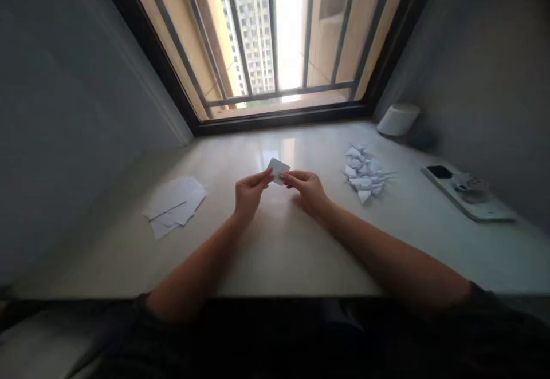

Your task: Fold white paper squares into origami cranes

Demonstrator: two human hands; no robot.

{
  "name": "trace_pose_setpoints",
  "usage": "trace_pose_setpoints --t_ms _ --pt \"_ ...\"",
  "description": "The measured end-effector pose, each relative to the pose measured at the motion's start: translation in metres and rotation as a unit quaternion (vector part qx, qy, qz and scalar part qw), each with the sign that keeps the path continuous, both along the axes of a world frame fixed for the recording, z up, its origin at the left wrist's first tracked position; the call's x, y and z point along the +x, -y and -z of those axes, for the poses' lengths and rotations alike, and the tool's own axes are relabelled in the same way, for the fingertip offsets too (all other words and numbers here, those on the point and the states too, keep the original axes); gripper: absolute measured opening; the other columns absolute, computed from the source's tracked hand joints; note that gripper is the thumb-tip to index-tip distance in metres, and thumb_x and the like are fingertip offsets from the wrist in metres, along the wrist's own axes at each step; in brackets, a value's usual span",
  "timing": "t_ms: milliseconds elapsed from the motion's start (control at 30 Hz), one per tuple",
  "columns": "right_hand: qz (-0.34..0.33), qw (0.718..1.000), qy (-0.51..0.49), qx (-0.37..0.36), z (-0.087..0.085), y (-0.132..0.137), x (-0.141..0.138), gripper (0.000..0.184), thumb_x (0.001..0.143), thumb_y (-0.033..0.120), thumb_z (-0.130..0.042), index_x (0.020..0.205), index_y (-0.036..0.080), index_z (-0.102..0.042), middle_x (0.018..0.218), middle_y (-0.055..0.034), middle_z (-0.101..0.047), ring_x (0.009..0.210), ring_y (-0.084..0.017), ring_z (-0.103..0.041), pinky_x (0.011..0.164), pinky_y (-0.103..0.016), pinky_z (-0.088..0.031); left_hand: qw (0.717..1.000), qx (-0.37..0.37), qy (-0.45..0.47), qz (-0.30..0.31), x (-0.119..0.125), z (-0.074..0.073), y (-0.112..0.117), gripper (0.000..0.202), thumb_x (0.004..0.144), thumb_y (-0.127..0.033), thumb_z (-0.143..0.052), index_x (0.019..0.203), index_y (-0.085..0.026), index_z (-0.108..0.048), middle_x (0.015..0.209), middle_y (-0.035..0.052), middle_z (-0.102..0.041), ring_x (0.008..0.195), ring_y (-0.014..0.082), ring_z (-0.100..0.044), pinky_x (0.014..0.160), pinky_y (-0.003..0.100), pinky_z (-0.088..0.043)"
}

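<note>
Between my two hands, just above the white tabletop, is a small folded piece of white paper [278, 168] with a pointed, diamond-like outline. My left hand [250, 194] pinches its left edge with thumb and fingers. From the other side, my right hand [310, 191] pinches the lower right edge. To the left lies a loose stack of flat white paper sheets [178, 201], fanned unevenly. On the right sits a heap of small folded paper pieces [365, 170] with pointed tips. Fine creases in the held paper are too small to make out.
A phone [466, 193] with a small object on its case lies at the right. Behind it, a white roll [398, 119] stands against the wall. A barred window [281, 117] rises at the tabletop's back, and the tabletop's front edge [296, 297] runs near my body.
</note>
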State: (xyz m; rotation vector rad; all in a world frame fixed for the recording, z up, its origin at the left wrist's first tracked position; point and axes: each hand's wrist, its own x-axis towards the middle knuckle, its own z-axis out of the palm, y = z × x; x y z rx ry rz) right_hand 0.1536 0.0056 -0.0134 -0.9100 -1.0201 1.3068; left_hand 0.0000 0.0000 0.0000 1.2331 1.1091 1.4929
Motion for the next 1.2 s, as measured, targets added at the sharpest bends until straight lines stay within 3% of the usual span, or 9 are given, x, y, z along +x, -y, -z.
trace_pose_setpoints --t_ms 200,400,700,1033,1200 --pt "0.003 1.0 -0.002 0.0 0.0043 -0.002 -0.0016 0.026 0.059 0.044 -0.081 0.073 0.022 -0.076 0.066 -0.001 -0.069 0.063 -0.013 -0.056 0.063 -0.029 -0.043 1.0 0.009 -0.003 0.0 -0.0009 0.0025 -0.0013 0.029 0.062 -0.033 -0.081 0.088 -0.021 -0.077 0.082 0.005 -0.076 0.07 0.0141 -0.063 0.063 0.026 -0.049" --pt "0.015 1.0 -0.015 -0.004 0.0054 -0.0037 -0.0015 0.025 0.058 0.041 -0.082 0.072 0.022 -0.075 0.068 -0.0011 -0.07 0.065 -0.013 -0.058 0.063 -0.028 -0.043 0.999 0.009 -0.001 0.044 -0.0034 0.0074 -0.005 0.042 0.065 -0.033 -0.08 0.104 -0.021 -0.072 0.08 0.004 -0.075 0.071 0.015 -0.067 0.062 0.025 -0.049" --pt "-0.001 0.999 -0.043 -0.01 0.0055 -0.0045 -0.0019 0.021 0.058 0.038 -0.083 0.071 0.022 -0.076 0.068 -0.0009 -0.07 0.064 -0.012 -0.057 0.062 -0.027 -0.041 0.999 0.024 -0.014 0.045 -0.0042 0.0079 -0.0043 0.039 0.064 -0.032 -0.08 0.101 -0.021 -0.073 0.082 0.0038 -0.075 0.069 0.0137 -0.065 0.063 0.025 -0.048" --pt "0.005 1.0 -0.017 0.004 0.0021 -0.0027 -0.002 0.022 0.058 0.038 -0.083 0.073 0.022 -0.076 0.064 -0.0005 -0.068 0.061 -0.012 -0.053 0.062 -0.028 -0.041 0.996 -0.066 0.042 0.042 -0.0053 0.001 -0.0042 0.05 0.063 -0.039 -0.08 0.108 -0.02 -0.071 0.085 0.0059 -0.075 0.077 0.0166 -0.068 0.065 0.024 -0.048" --pt "0.01 1.0 0.001 0.01 0.002 -0.0029 -0.0012 0.025 0.057 0.04 -0.082 0.073 0.022 -0.076 0.063 -0.0006 -0.067 0.061 -0.012 -0.052 0.062 -0.029 -0.041 0.996 -0.059 0.034 0.052 -0.0067 -0.0013 -0.0037 0.046 0.067 -0.04 -0.077 0.108 -0.021 -0.071 0.088 0.0067 -0.075 0.08 0.0184 -0.069 0.065 0.024 -0.048"
